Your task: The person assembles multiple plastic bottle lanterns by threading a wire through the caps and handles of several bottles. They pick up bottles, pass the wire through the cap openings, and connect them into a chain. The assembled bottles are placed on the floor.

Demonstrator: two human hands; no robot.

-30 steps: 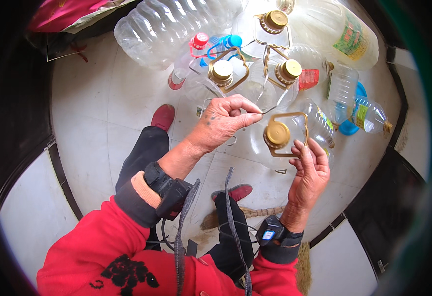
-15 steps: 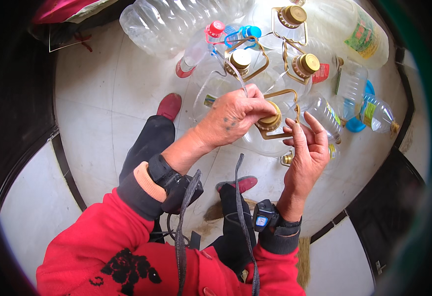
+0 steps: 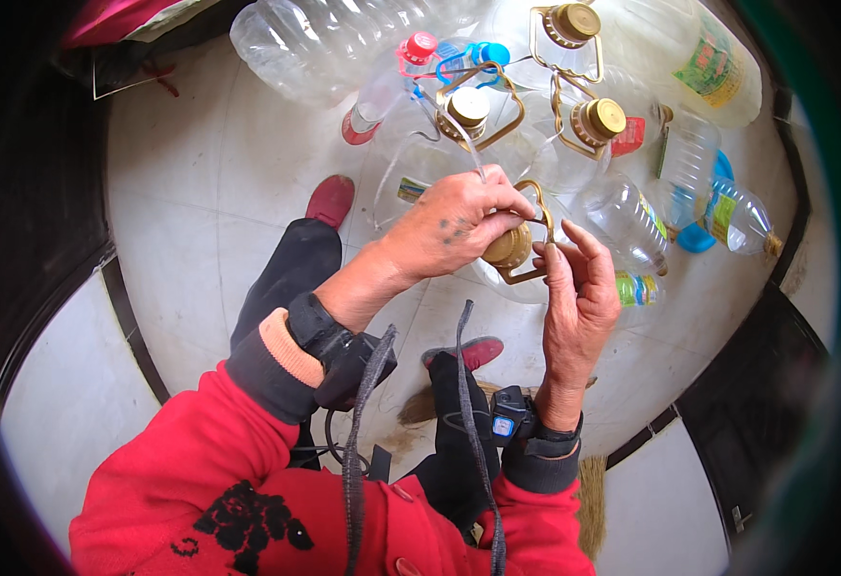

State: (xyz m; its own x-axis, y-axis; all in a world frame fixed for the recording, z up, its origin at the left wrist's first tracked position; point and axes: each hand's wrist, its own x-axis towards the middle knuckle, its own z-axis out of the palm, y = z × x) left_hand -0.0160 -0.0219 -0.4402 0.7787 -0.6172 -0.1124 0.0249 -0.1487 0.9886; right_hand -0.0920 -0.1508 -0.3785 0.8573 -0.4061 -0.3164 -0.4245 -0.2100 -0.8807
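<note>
My left hand [image 3: 459,223] is closed in a pinch at the gold carrying handle [image 3: 543,198] of a large clear bottle. A thin clear plastic string [image 3: 460,139] runs into this hand from the bottles beyond, and its end is hidden by the fingers. Under the left fingertips sits the bottle's gold cap [image 3: 509,248]. With thumb and fingertips, my right hand [image 3: 581,293] grips the right side of that handle. Farther off, the string passes by a white-capped bottle neck [image 3: 467,108] with its own gold handle.
More large clear bottles with gold caps [image 3: 604,117] stand beyond my hands. Bottles with a red cap [image 3: 421,45] and a blue cap [image 3: 491,56] are beside them. Several smaller bottles [image 3: 737,219] lie at the right. A straw broom [image 3: 591,504] is by my right forearm.
The near bottle's neck has tilted and shifted left, and its handle has swung. My right hand has moved left and closed on the handle; my left fingers have moved from the cap to the handle.
</note>
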